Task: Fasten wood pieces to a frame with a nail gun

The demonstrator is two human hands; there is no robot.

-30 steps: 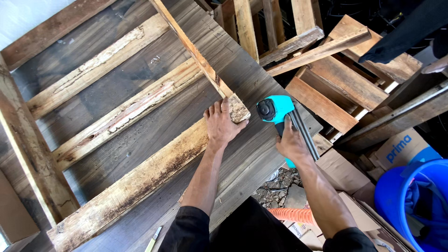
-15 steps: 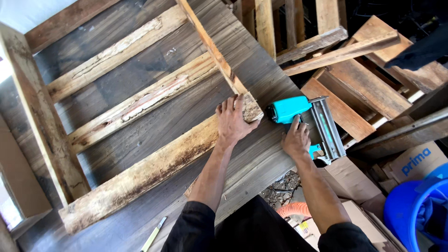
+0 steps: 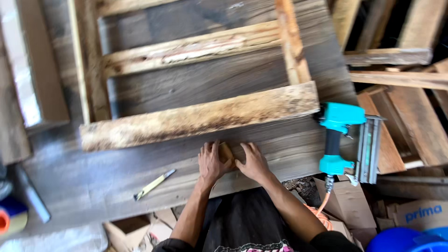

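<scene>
My left hand (image 3: 211, 162) and my right hand (image 3: 252, 162) lie side by side on the near edge of a large dark wooden panel (image 3: 196, 84). Between them they press on a small tan wooden block (image 3: 226, 151). A pale rough batten (image 3: 200, 120) runs across the panel just beyond my fingers. A teal nail gun (image 3: 347, 140) rests on the panel's right end, apart from both hands, with an orange hose (image 3: 319, 212) hanging from its handle.
A yellow utility knife (image 3: 154, 185) lies on the panel left of my left hand. More battens cross the panel further up. Stacked wooden frames (image 3: 401, 56) fill the right side. Cardboard boxes (image 3: 350, 205) and a blue tub (image 3: 410, 240) sit at lower right.
My right hand has let go of the nail gun, which now rests on the panel. Both hands have moved to the near edge onto the small block. The view has swung round.
</scene>
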